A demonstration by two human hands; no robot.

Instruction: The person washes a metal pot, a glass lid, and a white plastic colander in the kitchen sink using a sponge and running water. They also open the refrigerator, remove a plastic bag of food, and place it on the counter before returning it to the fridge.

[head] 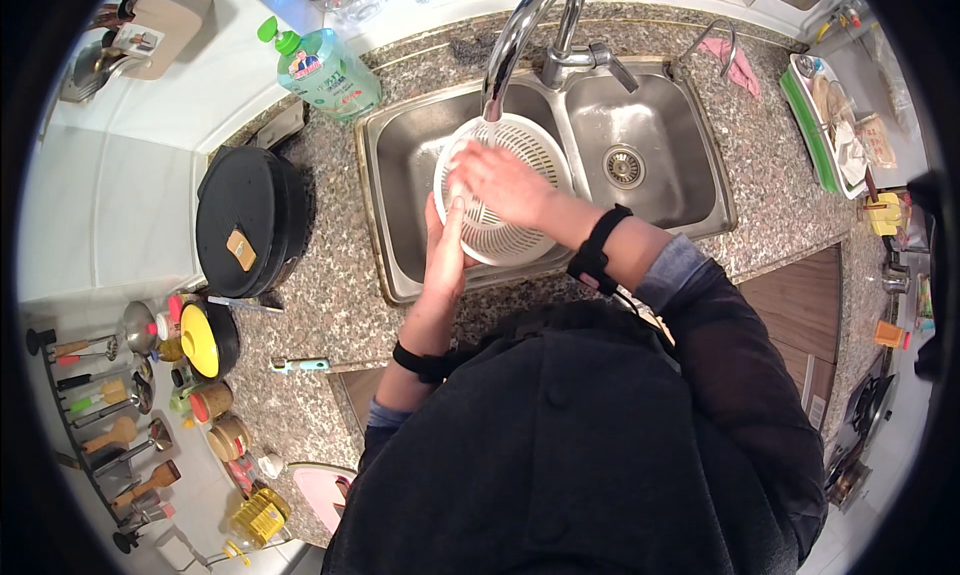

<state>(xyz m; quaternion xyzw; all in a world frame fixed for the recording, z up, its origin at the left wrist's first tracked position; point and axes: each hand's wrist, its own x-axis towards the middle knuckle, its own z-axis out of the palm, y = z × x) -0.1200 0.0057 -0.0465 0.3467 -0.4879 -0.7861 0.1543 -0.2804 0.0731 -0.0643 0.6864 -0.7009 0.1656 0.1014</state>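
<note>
A white slotted plastic colander [517, 248] is held tilted over the left bowl [409, 151] of a stainless steel double sink. My left hand [447, 256] grips its near left side, thumb over the rim and the other fingers outside. Inside the colander is my right hand [506, 185], blurred, with the fingers pointing left close to my left thumb. Its palm side is hidden, so whether it holds something cannot be seen. The chrome faucet [496, 72] arches over from behind, with its spout just above the colander and what looks like water falling from it.
A green pump bottle [330, 76] stands behind the sink's left corner. A black lidded electric pan [251, 222] sits to the left. The faucet's lever [619, 72] juts over the right bowl [649, 124]. A light-blue-handled peeler [300, 365] lies at the counter's front edge.
</note>
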